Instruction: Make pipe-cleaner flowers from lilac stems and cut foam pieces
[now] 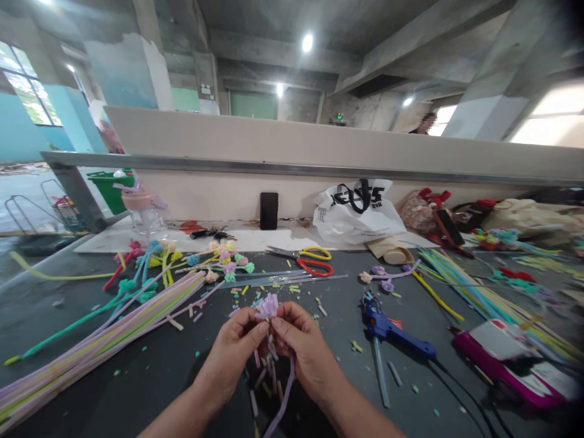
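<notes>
Between both hands, above the dark table, is a lilac pipe-cleaner flower (pixel 268 306) with a fringed top. My left hand (pixel 235 347) pinches it from the left with thumb and forefinger. From the right, my right hand (pixel 303 347) pinches it close by, thumb tips almost meeting. A lilac pipe cleaner (pixel 283 398) trails down beside my right palm toward the lower edge. Short cut pieces (pixel 271 371) lie on the table beneath the hands. Scissors (pixel 314 261) with one yellow and one red handle rest beyond them.
A blue glue gun (pixel 396 334) with a glue stick lies right, near a magenta-and-white device (pixel 511 365). Bundled pipe cleaners (pixel 137 322) stretch across the left, with finished flowers (pixel 228 255) behind. A phone (pixel 269 211), white bag (pixel 358 213) and lidded cup (pixel 145 213) stand at the back.
</notes>
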Tool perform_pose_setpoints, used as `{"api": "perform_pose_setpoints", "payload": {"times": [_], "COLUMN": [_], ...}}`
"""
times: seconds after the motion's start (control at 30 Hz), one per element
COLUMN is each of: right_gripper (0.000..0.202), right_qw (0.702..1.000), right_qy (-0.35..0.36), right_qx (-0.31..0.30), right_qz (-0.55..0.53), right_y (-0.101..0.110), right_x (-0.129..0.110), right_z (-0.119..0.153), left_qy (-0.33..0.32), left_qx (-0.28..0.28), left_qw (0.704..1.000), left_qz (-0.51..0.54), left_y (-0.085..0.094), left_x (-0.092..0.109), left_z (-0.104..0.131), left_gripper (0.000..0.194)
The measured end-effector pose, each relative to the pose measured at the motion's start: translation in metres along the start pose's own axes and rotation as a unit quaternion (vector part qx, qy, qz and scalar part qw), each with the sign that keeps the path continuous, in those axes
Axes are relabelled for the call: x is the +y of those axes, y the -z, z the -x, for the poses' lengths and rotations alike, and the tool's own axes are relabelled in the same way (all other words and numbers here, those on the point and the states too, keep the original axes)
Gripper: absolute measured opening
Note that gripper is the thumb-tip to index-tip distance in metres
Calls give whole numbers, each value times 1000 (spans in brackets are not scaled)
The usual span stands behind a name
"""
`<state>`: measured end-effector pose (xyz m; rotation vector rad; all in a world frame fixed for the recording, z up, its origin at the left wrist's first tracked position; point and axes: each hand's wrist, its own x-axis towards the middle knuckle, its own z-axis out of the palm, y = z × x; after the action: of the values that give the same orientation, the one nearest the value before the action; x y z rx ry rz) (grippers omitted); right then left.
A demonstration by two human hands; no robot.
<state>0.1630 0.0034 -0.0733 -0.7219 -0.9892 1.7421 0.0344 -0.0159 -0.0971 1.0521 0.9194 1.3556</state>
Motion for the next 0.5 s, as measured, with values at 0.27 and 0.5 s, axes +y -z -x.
{"api": "perform_pose_setpoints", "payload": {"times": [0.27,0.5], "right_gripper": [25,33], "right_qw": [1000,999], "right_qy": [-8,-38], "right_qx": [-4,-14], "right_qz": [-3,-19], "right_y": [-1,1], "right_x": [-2,-2], "right_z": [1,0], "left_qy": [2,-35], "left_qx": [-11,67], "left_qw": [1000,996], "left_qz": [-18,-58], "left_y": [0,-2], "left_x": [-1,4], "left_z": [-1,-1], "left_gripper": [18,17]}}
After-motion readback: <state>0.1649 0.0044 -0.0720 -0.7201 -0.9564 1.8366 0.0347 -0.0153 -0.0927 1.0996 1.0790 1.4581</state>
